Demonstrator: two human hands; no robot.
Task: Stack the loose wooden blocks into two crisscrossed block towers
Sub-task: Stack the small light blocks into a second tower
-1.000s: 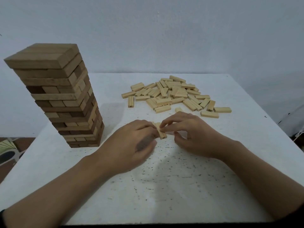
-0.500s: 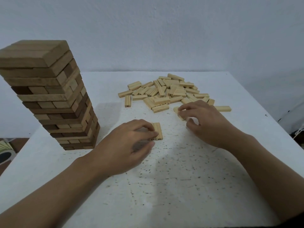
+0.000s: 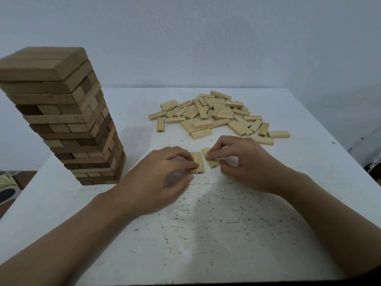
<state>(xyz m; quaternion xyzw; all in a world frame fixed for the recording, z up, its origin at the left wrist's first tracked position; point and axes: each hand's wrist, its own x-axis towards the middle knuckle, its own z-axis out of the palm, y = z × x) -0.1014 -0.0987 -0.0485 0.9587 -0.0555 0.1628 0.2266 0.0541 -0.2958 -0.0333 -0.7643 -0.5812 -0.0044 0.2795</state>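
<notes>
A tall crisscrossed tower (image 3: 68,124) of darker wooden blocks stands at the table's left. A pile of loose pale blocks (image 3: 214,116) lies at the back centre. In front of it, two pale blocks (image 3: 198,163) lie side by side flat on the table, and my left hand (image 3: 162,176) holds them with curled fingers from the left. My right hand (image 3: 239,162) pinches a third pale block (image 3: 210,159), which sits just right of the pair with a small gap between them.
The white speckled table (image 3: 206,234) ends at a far edge against a grey wall. Stray blocks (image 3: 278,134) lie at the pile's right side. The floor shows past the table's left edge.
My right hand reached back to the pile, took a pale block and brought it beside the two blocks. My left hand stayed on those blocks.
</notes>
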